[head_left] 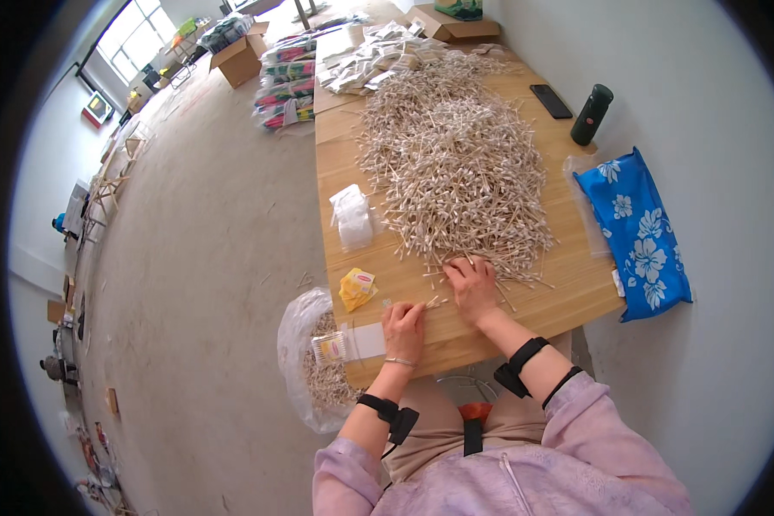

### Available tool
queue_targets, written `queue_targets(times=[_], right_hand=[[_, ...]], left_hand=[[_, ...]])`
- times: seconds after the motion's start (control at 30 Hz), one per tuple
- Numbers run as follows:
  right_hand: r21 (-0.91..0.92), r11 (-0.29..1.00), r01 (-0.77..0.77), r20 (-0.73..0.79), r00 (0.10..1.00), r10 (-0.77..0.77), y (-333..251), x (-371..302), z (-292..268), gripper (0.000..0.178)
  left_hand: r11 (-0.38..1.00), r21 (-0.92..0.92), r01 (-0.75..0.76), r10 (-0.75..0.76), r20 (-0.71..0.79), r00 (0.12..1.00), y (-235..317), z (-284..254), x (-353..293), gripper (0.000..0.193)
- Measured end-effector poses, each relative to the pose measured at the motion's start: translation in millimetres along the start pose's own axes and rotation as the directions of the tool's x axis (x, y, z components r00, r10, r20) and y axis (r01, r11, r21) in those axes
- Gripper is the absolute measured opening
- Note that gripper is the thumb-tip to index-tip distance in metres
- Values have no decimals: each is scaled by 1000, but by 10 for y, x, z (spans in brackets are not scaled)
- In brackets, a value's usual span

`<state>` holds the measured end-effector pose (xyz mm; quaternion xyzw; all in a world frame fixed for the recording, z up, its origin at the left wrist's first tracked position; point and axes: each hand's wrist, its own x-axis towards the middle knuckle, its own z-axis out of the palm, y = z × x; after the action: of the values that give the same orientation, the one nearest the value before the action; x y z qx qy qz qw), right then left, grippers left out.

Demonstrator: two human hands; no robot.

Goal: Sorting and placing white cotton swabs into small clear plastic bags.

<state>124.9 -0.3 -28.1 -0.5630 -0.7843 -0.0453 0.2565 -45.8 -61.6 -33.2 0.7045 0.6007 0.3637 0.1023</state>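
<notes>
A large heap of cotton swabs point(464, 172) spreads over the wooden table. At its near edge, my right hand point(473, 288) is closed with curled fingertips among the swabs. My left hand point(403, 329) rests lower and to the left, its fingers closed around a few swabs whose tips stick out to the right. Beside that hand lies a flat white sheet point(366, 340). A small clear pack of swabs with a yellow label point(329, 348) sits at the table's left edge. Just above are yellow cards point(358, 288), and farther up a stack of clear plastic sleeves point(353, 219).
A plastic sack of swabs point(294, 361) stands below the table's left edge. Along the right are a phone point(550, 101), a dark bottle point(592, 114) and a blue flowered package point(638, 236) against the wall. Filled packets point(374, 60) pile up at the far end.
</notes>
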Motion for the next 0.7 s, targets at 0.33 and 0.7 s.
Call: queue_targets(times=[0.33, 0.7], right_hand=[[194, 981, -2, 116, 993, -21, -226, -168, -34, 16], [329, 944, -21, 84, 996, -7, -295, -275, -120, 18]], left_hand=[[990, -131, -54, 64, 78, 995, -27, -75, -132, 17], [1000, 7, -24, 24, -38, 999, -297, -62, 282, 34]])
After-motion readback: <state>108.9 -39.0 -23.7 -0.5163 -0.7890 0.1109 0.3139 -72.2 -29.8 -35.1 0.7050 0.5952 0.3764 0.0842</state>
